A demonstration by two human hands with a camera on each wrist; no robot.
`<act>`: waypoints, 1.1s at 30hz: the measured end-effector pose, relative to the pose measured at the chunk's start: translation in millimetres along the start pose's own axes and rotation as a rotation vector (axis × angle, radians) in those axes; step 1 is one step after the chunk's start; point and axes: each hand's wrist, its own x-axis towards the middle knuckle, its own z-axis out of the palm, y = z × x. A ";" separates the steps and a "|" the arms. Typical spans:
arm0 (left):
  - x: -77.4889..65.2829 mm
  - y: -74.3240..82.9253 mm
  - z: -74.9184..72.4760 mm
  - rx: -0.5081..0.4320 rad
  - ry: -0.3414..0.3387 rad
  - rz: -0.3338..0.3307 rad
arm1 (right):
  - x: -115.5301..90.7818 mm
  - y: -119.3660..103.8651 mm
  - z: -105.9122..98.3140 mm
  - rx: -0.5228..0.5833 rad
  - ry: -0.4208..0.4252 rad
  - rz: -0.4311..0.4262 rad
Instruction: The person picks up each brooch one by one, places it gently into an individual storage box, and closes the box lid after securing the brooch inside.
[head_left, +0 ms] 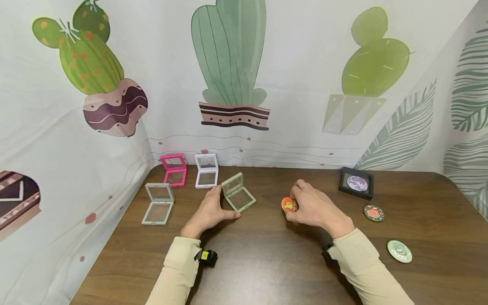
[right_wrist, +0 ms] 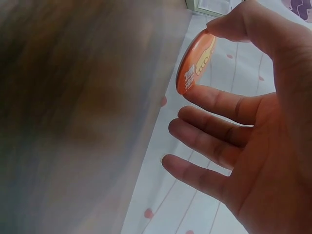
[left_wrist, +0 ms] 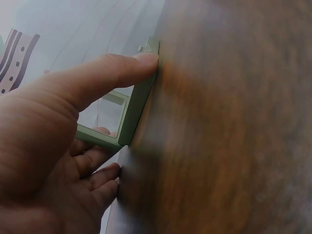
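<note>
Near the middle of the table, my left hand holds an open green display case, thumb at its near edge and fingers at its far left side. In the left wrist view the thumb rests along the edge of the green case, its clear window showing beside it. Further right, my right hand pinches a round orange badge between thumb and index finger. The right wrist view shows the orange badge tilted, with a yellow figure on its face; the other fingers are spread apart from it.
Open pink, lilac and grey display cases stand at the left. At the right, a black case holds a purple badge. A dark green-and-red badge and a light green badge lie nearer. A cactus-print cloth hangs behind.
</note>
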 end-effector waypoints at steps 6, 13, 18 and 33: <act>0.0 -0.3 0.1 -0.006 0.004 0.004 | 4.0 -3.4 -1.4 0.000 -0.006 -0.003; 0.1 -0.7 -0.1 -0.008 -0.001 -0.003 | 8.4 -5.3 -3.2 0.029 -0.022 0.014; -0.2 -1.6 0.2 -0.010 0.001 0.001 | 10.7 -7.2 -4.2 0.033 -0.014 0.007; -0.1 -1.0 -0.1 -0.013 0.000 0.002 | 17.4 -11.5 -4.1 0.050 0.011 -0.016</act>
